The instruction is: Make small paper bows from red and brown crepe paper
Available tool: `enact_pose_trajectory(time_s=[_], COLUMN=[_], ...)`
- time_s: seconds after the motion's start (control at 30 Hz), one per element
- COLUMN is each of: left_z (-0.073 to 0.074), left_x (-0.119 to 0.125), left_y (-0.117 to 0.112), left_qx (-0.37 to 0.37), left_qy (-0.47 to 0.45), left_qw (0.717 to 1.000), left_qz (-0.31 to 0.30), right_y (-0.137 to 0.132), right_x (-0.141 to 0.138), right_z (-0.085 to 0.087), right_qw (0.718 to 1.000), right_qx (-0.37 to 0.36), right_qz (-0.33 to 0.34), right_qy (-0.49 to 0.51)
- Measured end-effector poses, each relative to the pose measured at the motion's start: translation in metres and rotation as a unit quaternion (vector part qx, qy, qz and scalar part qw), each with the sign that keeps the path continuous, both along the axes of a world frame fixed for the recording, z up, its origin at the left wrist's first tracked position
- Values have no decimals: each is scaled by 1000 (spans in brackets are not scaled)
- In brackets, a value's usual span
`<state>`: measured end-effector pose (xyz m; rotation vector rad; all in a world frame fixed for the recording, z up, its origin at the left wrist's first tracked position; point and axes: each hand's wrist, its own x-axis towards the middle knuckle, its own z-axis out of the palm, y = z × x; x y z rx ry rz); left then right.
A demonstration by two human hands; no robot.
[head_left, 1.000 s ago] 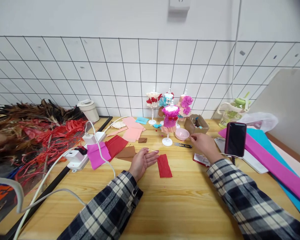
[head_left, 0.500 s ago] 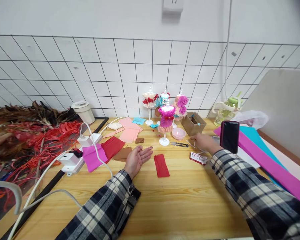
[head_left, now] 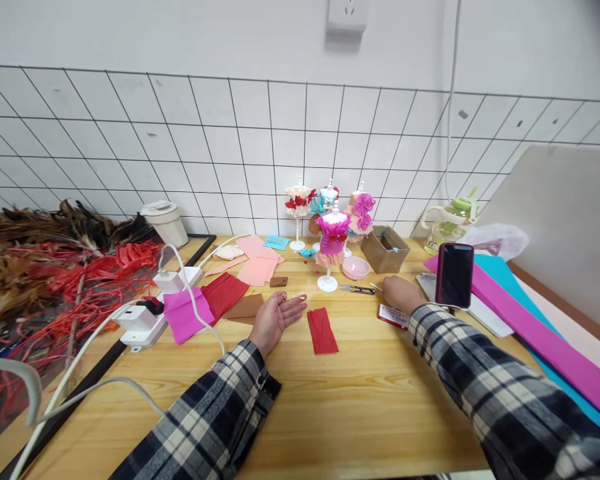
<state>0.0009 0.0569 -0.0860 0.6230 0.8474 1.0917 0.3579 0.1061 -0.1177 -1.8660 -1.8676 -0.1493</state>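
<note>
My left hand (head_left: 275, 322) lies palm up over the table with its fingers stretched out, holding nothing. A red crepe paper strip (head_left: 323, 331) is flat just right of its fingertips, and a brown paper piece (head_left: 245, 307) sits to its left. My right hand (head_left: 401, 294) is closed, knuckles up, with a thin white cord (head_left: 376, 287) sticking out on its left; its fingertips are hidden. Black thread snips (head_left: 359, 289) lie left of that hand. A red and white card (head_left: 393, 316) is partly under the wrist.
Small dress-form stands in paper dresses (head_left: 333, 247) are grouped at the back, beside a pink bowl (head_left: 356, 268) and a cardboard box (head_left: 385, 249). A phone (head_left: 455, 275) stands upright at right. Power strips (head_left: 143, 330) with loose cables and red stringy material (head_left: 110, 293) are at left.
My right hand has shifted slightly; its fingers look more curled and less of the white cord shows. My left hand stays in place. The view has turned a little.
</note>
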Motion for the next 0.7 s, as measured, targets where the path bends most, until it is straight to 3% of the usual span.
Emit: enact_pose_trajectory(time_s=[0.1,0.17,0.27,0.33,0.43,0.57,0.7], left_z=[-1,-2,-2,-2,0,0,-1], left_x=[-1,-1,0,0,0,0,2], left_y=[-1,-1,-2,-2,-3,-3,-2], left_qx=[-1,3,9,10,12,10,9], left_qy=[0,4,16,19,17,17,27], left_qw=[1000,1000,1000,1000,1000,1000,999], left_qz=[3,-3,-13,-11,-12,-16,-23], right_y=[-3,-2,3,9,19,22,-9], right_x=[4,5,1,-2,0,0,-40], right_z=[27,54,91,105,109,108,110], right_qw=[997,997,995,989,984,985,969], right_qx=[-64,-61,27,42,8,-2,147], right_qz=[25,25,-72,-129,-176,-168,-150], right_qy=[-28,-43,-69,-54,-11,45,133])
